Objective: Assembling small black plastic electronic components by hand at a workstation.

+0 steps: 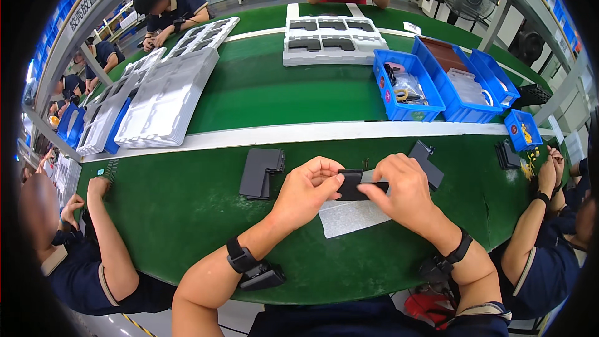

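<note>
Both hands meet over the near bench, around a small flat black plastic piece. My left hand pinches the left end of it between thumb and fingers. At its right side, my right hand is closed with the thumb pressed on the piece. A pale strip shows by the right fingers; its kind I cannot make out. Below lies a white textured sheet. Left of my hands is a small stack of dark grey L-shaped plastic parts. More such dark parts lie just beyond my right hand.
A white rail crosses behind the green bench. Beyond it stand white molded trays, another tray with dark parts, and blue bins. A small blue bin is at right. Co-workers sit close on both sides.
</note>
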A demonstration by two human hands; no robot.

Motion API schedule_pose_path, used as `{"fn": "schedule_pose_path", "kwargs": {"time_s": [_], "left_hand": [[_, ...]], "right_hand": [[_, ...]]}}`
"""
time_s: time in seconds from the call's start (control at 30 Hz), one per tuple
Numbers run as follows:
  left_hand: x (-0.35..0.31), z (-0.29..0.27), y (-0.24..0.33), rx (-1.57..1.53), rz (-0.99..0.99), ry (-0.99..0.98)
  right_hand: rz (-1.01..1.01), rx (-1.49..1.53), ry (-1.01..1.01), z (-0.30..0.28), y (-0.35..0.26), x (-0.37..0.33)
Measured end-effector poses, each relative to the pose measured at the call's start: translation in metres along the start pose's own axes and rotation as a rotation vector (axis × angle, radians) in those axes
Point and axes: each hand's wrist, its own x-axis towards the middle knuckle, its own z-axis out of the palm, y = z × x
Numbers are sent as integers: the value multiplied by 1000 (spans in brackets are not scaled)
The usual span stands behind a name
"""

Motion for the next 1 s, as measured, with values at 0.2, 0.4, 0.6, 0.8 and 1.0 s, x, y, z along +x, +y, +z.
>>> {"fn": "schedule_pose_path", "kwargs": {"time_s": [0.2,0.4,0.6,0.8,1.0], "left_hand": [[-3,5,-4,81,98,-15],[-2,4,-3,50,65,-30],[-4,5,0,-38,2,-5],[-5,5,0,55,28,-28],[-5,1,-6,102,56,-48]], "right_hand": [[121,404,147,4,-6,4],[-181,93,206,2,-4,6],[-136,155,188,0,5,4],[26,340,102,-3,1,3],[-130,200,167,-1,2,6]]}}
